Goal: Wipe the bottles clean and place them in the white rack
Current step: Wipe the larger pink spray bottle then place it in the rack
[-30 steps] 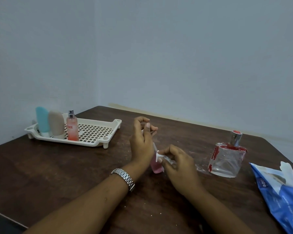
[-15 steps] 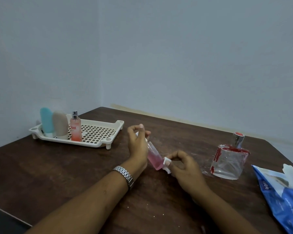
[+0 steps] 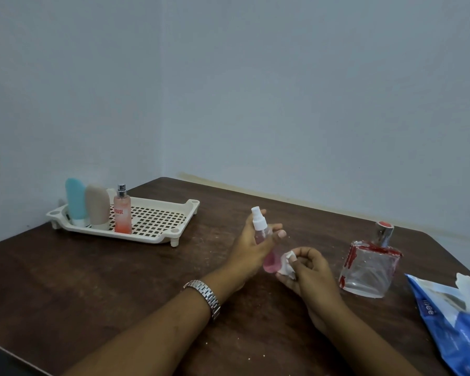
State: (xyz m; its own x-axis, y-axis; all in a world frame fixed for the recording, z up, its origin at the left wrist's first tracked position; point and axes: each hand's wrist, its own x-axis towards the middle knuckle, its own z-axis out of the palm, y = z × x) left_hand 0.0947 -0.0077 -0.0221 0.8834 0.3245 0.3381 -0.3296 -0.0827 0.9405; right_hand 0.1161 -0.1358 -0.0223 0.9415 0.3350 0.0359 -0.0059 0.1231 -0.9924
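Near right corner of the tabletop [image 3: 92,280]: a blue pack [image 3: 456,329] lies partly out of view, with white sheets poking from its open top.
Left wrist: a metal watch [image 3: 205,297].
Right hand [image 3: 310,275]: fingers and thumb pinch a crumpled white wad [image 3: 286,264], which is pressed to the lower end of the small spray bottle.
Small spray bottle [image 3: 269,256]: clear and slim, with pink liquid pooled in the lower part and a white pump top. It is held above the tabletop at mid-table, tilted with the top up and to the left.
Left hand [image 3: 253,248]: fingers and thumb are curled round the bottle's middle.
Glass bottle [image 3: 369,270]: squarish and clear with red smears and a silver neck. It stands just right of the hands, leaning a little.
White rack [image 3: 190,210]: far left, well apart from the hands, with its slotted floor mostly bare.
In the rack's left end: a blue tube [image 3: 76,199], a beige tube [image 3: 97,204] and an orange-pink spray bottle [image 3: 122,213] stand upright side by side.
Behind: a pale wall [image 3: 282,90].
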